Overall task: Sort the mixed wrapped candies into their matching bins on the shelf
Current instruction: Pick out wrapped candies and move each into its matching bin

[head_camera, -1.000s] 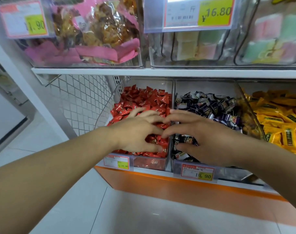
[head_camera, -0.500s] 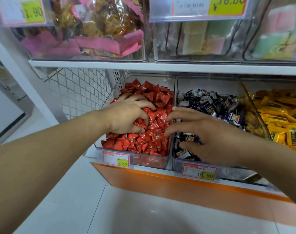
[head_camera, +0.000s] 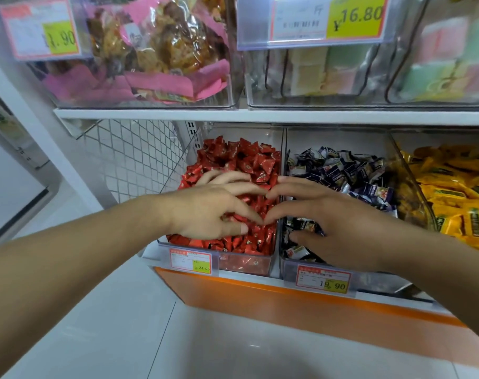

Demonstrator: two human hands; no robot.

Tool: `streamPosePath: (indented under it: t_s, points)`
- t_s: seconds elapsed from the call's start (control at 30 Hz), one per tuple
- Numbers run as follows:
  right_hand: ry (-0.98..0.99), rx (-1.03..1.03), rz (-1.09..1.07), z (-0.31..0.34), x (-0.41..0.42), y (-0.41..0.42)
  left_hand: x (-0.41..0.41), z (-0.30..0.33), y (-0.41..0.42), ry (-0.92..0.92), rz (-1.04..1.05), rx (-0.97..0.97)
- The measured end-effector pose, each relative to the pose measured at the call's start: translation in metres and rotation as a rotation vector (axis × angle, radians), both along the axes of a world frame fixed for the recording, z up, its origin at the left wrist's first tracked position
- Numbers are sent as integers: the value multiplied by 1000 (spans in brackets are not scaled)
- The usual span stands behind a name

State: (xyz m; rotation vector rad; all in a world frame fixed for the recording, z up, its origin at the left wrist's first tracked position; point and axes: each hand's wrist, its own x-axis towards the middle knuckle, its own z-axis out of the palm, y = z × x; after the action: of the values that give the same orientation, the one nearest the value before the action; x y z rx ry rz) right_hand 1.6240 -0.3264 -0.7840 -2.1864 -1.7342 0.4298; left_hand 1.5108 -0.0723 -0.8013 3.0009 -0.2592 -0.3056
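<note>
— Looking at both hands first: the left hand [head_camera: 205, 209] lies on the heap of red candies [head_camera: 241, 160] in the left clear bin [head_camera: 246, 262], fingers spread and slightly bent, thumb pressed down near the front of the pile. It seems to pinch nothing.

— And the right hand [head_camera: 328, 222]?

— It sits over the dark purple candies [head_camera: 350, 173] in the middle bin [head_camera: 290, 265], fingers splayed, with the fingertips [head_camera: 273, 194] reaching across the divider to meet the left hand's above the red pile. Whether a wrapper is tucked beneath either palm, I cannot tell; the hands cover that spot.

— So what might go wrong?

— Mostly spillover. The red heap stands high against the divider, so raking a stray piece across could drag red ones into the purple bin, undoing the sort. A sweep toward the low front wall by the price tag [head_camera: 190, 261] could push candies over the edge to the floor [head_camera: 178, 337].

— Anything else?

— The wrappers look slick and loose, so a pinch on one piece may slip or lift two together. Strays buried under the palms could also be missed. The yellow candies [head_camera: 451, 201] in the right bin lie well apart from both hands, so they are at little risk for now.
</note>
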Motion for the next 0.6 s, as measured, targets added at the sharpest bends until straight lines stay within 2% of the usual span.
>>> streamPosePath:
  t_s: [0.17, 0.4, 0.6]
  points:
    - [-9, 21, 8, -3, -1, 1, 6, -17, 5, 89, -84, 245]
    - [-8, 34, 6, -6, 1, 0, 28, -15, 16, 0, -59, 209]
    - [-18, 26, 16, -5, 3, -1, 30, -14, 22, -5, -30, 179]
